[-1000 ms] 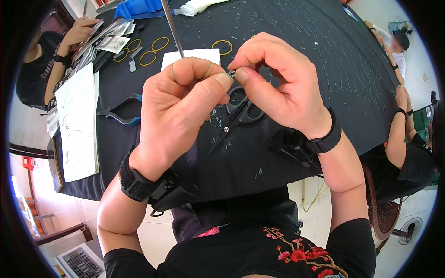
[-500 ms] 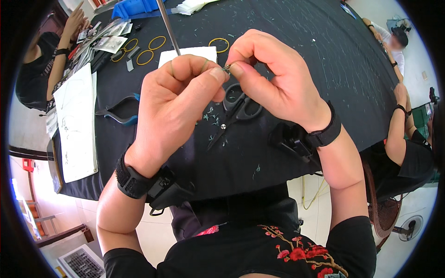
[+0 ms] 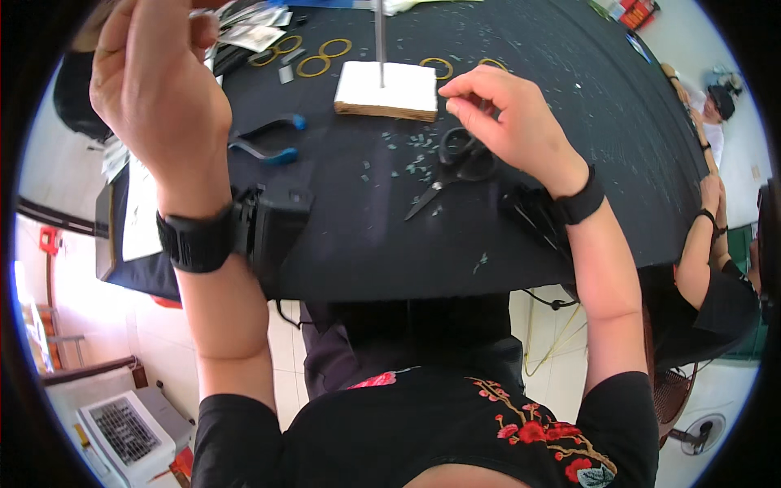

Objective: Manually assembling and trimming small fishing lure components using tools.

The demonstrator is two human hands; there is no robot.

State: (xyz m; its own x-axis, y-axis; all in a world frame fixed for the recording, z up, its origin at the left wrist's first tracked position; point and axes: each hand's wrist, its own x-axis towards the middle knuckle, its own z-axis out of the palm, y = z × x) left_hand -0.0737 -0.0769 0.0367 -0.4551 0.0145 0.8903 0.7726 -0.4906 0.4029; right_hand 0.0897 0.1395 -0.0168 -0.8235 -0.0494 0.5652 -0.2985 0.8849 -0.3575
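Observation:
My left hand (image 3: 159, 98) is raised at the upper left, its fingertips partly cut off by the picture's edge and blurred, so its grip cannot be read. My right hand (image 3: 517, 118) hovers just right of a white block (image 3: 386, 85), with thumb and forefinger drawn together; whatever is between them is too small to make out. Black-handled scissors (image 3: 455, 167) lie below that hand, blades toward me. Blue-tipped pliers (image 3: 272, 138) rest to the right of my left wrist. From the block rises a thin metal rod (image 3: 380, 41).
Small pale clippings (image 3: 419, 154) are scattered beside the scissors on the black cloth (image 3: 366, 244). Yellow rings (image 3: 313, 65) lie behind the block, with packets (image 3: 252, 32) farther left. A white sheet (image 3: 140, 215) lies at the left edge. Other people sit at the right.
My hands, which met over the middle, have parted. The left swung up and left; the right shifted right. The view has moved, and the white block and rod now show uncovered.

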